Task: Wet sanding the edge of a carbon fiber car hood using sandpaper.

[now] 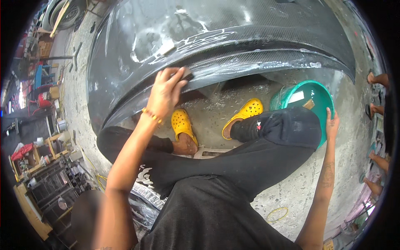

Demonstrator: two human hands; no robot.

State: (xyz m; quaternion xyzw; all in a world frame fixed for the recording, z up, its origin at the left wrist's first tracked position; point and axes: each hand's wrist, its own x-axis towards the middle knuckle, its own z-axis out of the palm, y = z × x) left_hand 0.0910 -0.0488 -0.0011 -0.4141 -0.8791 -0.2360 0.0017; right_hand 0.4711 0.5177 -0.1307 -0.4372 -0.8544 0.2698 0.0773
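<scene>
A glossy dark carbon-fibre car hood [250, 37], wet and streaked with whitish suds, lies in front of me. My left hand [166, 89] presses a small grey-brown block [187, 75], which looks like a sanding block, against the hood's near edge. Its fingers are closed on the block and partly hide it. At the right, my right hand [332, 123] grips the rim of a green bucket [286, 100] beside my knee. Inside the bucket, a brownish piece [309, 104] and a white patch show. Farther up the hood lies a small whitish block [166, 48].
My feet in yellow clogs [183, 124] stand on the concrete floor between me and the hood. Shelving with clutter [46, 175] lines the left side, with a wheel [66, 14] at far left. Other people's bare legs [378, 110] show at the right edge. Plastic-wrapped material [146, 200] lies behind my left leg.
</scene>
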